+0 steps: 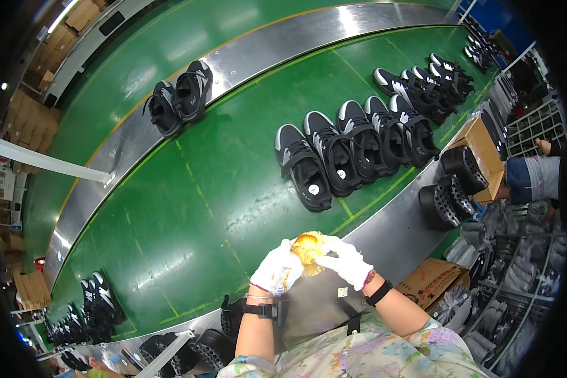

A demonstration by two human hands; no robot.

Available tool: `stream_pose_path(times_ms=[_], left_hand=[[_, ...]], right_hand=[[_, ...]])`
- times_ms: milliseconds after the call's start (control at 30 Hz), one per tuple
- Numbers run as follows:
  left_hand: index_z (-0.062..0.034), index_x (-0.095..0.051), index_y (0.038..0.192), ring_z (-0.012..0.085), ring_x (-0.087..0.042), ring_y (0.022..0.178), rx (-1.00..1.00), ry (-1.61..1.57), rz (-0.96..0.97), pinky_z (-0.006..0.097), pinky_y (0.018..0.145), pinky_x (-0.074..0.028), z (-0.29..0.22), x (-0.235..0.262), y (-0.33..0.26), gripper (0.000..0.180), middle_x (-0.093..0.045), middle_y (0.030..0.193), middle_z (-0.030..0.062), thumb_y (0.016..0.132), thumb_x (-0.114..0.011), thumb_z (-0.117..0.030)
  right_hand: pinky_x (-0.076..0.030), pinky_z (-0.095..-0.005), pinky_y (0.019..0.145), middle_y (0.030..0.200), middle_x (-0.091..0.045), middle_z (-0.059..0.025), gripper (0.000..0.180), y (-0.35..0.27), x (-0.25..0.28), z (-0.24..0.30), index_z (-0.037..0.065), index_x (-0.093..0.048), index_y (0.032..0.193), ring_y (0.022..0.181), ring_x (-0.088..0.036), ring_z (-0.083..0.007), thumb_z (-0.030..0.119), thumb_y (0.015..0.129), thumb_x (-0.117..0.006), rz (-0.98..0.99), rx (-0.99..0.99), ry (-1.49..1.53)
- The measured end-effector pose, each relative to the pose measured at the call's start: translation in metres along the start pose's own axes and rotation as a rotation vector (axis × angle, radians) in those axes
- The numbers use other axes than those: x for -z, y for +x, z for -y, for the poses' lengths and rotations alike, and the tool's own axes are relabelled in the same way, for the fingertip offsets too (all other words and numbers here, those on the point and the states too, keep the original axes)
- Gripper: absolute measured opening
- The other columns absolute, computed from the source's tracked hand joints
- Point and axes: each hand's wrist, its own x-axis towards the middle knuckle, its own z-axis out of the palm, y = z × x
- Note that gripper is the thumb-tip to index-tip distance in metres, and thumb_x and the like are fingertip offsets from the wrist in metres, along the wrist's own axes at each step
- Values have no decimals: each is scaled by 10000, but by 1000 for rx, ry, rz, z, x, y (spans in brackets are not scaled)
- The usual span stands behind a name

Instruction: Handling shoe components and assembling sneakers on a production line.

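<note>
Both of the person's hands, in white gloves, meet in front of the torso, around a bun-like item (307,247) in shiny orange and frilly yellow. The left hand (277,269) comes from the lower edge on a nearly upright forearm (255,334), its fingers bent inward against the item's left side. The right hand (346,259) arrives on a forearm (402,310) slanting up and to the left, knuckles outward, thumb and fingertips drawn in toward the item's right side. The grip of both hands is closed on the item, held between them; the exact placing of some fingers is hidden by the gloves. Dark straps (261,310) circle both wrists, and the left one carries a small box.

The item is held up near the body, seen against the near metal edge (394,242) of the green conveyor surface (170,233) and the person's grey-brown apron (315,309). Beyond the hands, slightly to the right, five black-and-grey sneakers (353,142) stand side by side on the conveyor surface, toes pointing away. Another pair of sneakers (177,97) sits at the far metal edge. To the right, black perforated clogs (447,200) rest on the near edge, beside an open cardboard box (475,148).
</note>
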Motion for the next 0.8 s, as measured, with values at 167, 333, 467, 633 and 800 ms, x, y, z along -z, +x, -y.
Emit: stream_pose_path(times_ms=[167, 333, 467, 633, 800], left_hand=[[25, -477, 1407, 212, -659, 1040, 43, -1139, 69, 315, 904, -521, -45, -14, -24, 427, -651, 1239, 135, 1014, -486, -144], [70, -530, 1335, 246, -613, 1180, -23, -970, 83, 381, 1036, -488, -98, -25, -66, 412, -625, 1288, 161, 1022, -475, -193], [43, -559, 1346, 97, -548, 610, 111, -905, 109, 216, 514, -414, -147, -41, -123, 442, -678, 1131, 138, 998, -527, -227], [112, -497, 1369, 188, -585, 806, -197, -1084, 244, 283, 733, -424, -206, -62, -183, 665, -646, 1194, 219, 896, -654, -329], [179, -449, 1369, 289, -669, 1029, -792, -838, 702, 354, 986, -463, -208, -78, -203, 979, -637, 1228, 295, 774, -815, -507]], right_hand=[[-482, -333, 955, 1183, -631, -138, 219, -15, 29, 45, 8, -636, 991, 1073, -607, -217, 99, 839, -764, 35, -134, 458], [-481, -343, 956, 1225, -623, -162, 202, -57, 77, 103, -8, -612, 979, 1073, -606, -227, 50, 844, -750, 59, 110, 429], [-464, -398, 1003, 1317, -583, -249, 264, -103, 119, 148, 2, -616, 985, 1189, -591, -334, -4, 793, -798, 140, 445, 321], [-488, -532, 963, 1214, -637, -269, 172, -167, 141, 215, -88, -683, 992, 1124, -627, -426, -46, 825, -697, 402, -658, 1145], [-501, -516, 920, 1147, -652, -256, 172, -180, 176, 209, -70, -690, 986, 1052, -636, -424, -15, 824, -710, 414, -385, 1065]])
